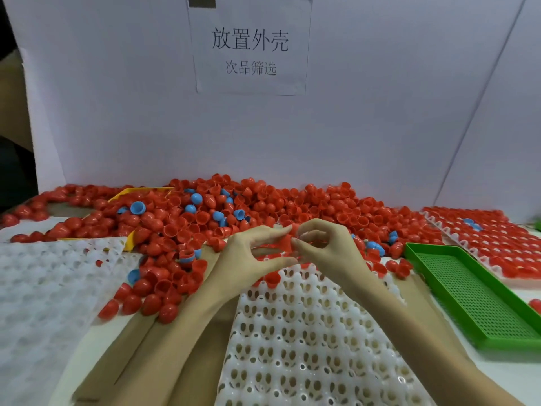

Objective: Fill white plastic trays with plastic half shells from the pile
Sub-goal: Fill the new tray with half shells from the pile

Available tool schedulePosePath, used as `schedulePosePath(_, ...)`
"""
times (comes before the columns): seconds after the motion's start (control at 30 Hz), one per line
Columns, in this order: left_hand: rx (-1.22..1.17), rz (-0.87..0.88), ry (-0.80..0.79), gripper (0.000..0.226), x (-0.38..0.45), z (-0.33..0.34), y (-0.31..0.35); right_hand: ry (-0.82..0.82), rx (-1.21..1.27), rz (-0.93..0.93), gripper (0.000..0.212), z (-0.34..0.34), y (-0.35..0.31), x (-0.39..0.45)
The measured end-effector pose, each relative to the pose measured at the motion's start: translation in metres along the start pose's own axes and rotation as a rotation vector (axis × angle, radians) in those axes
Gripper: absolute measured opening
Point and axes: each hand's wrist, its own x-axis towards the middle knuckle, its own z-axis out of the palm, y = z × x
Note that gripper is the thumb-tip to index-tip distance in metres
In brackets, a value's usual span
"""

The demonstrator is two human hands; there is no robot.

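Head view shows both hands meeting over the far edge of a white plastic tray (307, 341), a moulded grid of round, holed cups. Left hand (248, 256) and right hand (325, 247) pinch a glossy red half shell (285, 243) between curled fingertips. One shell (272, 279) sits in the tray. Behind lies the pile (234, 209) of smooth red and blue domes. A green perforated tray (474, 294) lies right.

two hands (248, 259), three white trays (307, 347), one green tray (474, 300), one paper sign (250, 45)
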Motion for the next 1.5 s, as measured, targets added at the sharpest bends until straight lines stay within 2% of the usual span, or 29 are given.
schedulePosePath(0.1,0.134,-0.016,-0.001,0.030,0.002,-0.009,-0.001,-0.009,-0.146,0.026,0.008,-0.004,0.005,0.003)
schedulePosePath(0.17,0.310,-0.015,0.144,0.021,0.003,-0.017,-0.007,-0.074,-0.357,0.003,0.012,-0.006,0.009,0.005)
schedulePosePath(0.23,0.464,-0.054,0.288,0.022,0.004,-0.027,-0.015,-0.180,-0.539,-0.016,0.016,-0.001,0.010,0.006)
schedulePosePath(0.37,0.523,-0.203,0.399,0.021,0.001,-0.039,-0.028,-0.311,-0.800,-0.045,0.018,0.019,0.011,0.006)
schedulePosePath(0.53,0.596,-0.250,0.475,0.017,0.000,-0.047,-0.032,-0.375,-0.902,-0.024,0.015,0.032,0.010,0.011)
schedulePosePath(0.67,0.610,-0.263,0.445,0.016,0.001,-0.047,-0.034,-0.360,-0.718,-0.016,0.020,0.008,0.014,0.018)
schedulePosePath(0.77,0.636,-0.253,0.403,0.015,0.001,-0.044,-0.037,-0.266,-0.546,0.021,0.015,-0.029,0.028,0.021)
schedulePosePath(0.83,0.686,-0.237,0.381,0.016,0.000,-0.042,-0.040,-0.208,-0.456,0.036,0.020,-0.055,0.045,0.019)
schedulePosePath(1.03,0.909,-0.248,0.335,0.029,0.000,-0.040,-0.050,0.161,0.089,0.067,0.026,-0.086,0.092,0.006)
schedulePosePath(1.1,0.922,-0.263,0.334,0.033,0.000,-0.039,-0.053,0.235,0.186,0.075,0.026,-0.084,0.100,0.005)
schedulePosePath(1.33,0.949,-0.261,0.359,0.033,0.014,-0.040,-0.060,0.298,0.190,-0.033,0.029,-0.092,0.104,0.005)
schedulePosePath(1.5,1.088,-0.355,0.071,0.031,0.062,-0.059,-0.073,0.336,0.098,-0.055,0.027,-0.090,0.109,0.006)
